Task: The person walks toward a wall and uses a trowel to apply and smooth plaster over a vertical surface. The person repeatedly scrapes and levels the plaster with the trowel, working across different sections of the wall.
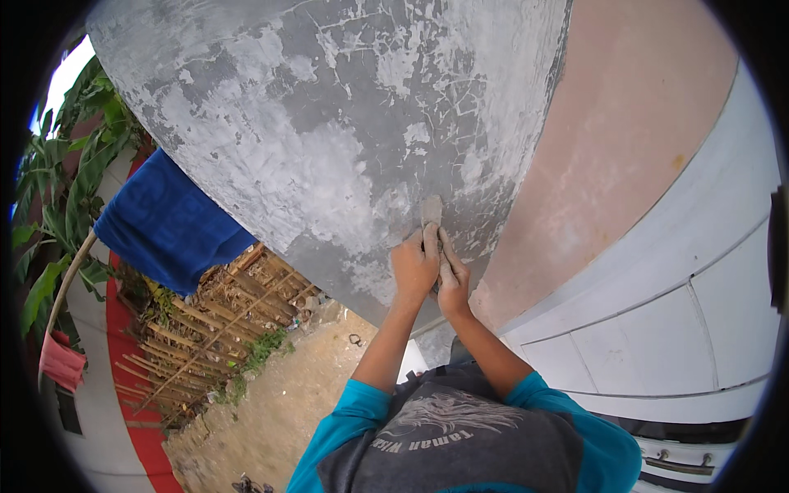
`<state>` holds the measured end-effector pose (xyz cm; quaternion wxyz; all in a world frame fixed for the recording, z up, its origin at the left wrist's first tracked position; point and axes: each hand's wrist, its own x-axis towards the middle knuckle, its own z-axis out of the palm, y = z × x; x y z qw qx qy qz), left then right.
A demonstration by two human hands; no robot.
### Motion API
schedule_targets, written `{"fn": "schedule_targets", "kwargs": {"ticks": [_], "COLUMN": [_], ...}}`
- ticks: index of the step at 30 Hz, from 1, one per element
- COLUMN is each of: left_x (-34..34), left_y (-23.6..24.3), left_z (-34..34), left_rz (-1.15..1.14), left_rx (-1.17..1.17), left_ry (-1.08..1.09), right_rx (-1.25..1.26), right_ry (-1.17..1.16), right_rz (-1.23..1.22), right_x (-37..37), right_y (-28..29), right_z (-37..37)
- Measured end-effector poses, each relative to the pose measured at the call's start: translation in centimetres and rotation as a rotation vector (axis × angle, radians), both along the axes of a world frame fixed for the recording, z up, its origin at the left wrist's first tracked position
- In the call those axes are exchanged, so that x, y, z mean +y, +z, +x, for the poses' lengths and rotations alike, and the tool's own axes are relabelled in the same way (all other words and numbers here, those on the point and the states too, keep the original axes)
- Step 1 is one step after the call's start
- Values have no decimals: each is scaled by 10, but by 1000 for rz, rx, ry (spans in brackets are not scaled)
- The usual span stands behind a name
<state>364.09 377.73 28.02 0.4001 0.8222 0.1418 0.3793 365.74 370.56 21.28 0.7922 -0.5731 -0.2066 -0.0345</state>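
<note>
Our hands are close together on a small flat scraper [431,210]. Our left hand [413,264] and our right hand [454,287] both look closed on its lower end, so we cannot see the handle well. The scraper is in front of us, low on the big grey wall [362,140], nearer to the pink band [608,156] on our right than to the blue cloth [177,222] on our left. Its blade points up and looks as if it lies on the wall, but we cannot tell how hard it is pressed.

To do this well, we should hold the blade low and almost flat, so that its corners do not dig in. We should push with both hands the same way, in smooth, even strokes. Near the pink band we should go gently, so we do not nick the edge. It would be good to tuck our fingers away from the blade's end.

The scraper's blade is short, with a nearly straight end, and it looks pale grey and dusty. The fingers look dusty too. The wall is grey, with big chalky white patches and thin white lines that run about like little cracks. It looks rough in some spots and smoother in others.
</note>
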Motion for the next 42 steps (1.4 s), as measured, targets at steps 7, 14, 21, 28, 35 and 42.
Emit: {"fn": "schedule_targets", "kwargs": {"ticks": [7, 14, 21, 28, 35, 42], "left_x": [15, 5, 18, 10, 21, 17], "left_y": [20, -12, -3, -37, -31, -37], "left_z": [37, -9, 14, -23, -13, -47], "left_rz": [-47, -84, -146, -194, -233, -385], "left_rx": [-106, -51, -211, -89, -133, -14], "left_ry": [-77, -8, -51, 23, 13, 124], "right_rx": [1, -175, -112, -284, -273, -407], "right_ry": [138, -8, 136, 50, 79, 44], "right_rz": [-24, -36, 30, -190, -145, -221], "right_x": [-13, 2, -7, 1, -3, 11], "right_y": [38, -1, 12, -35, -13, -31], "right_z": [34, -9, 19, -6, 3, -20]}}
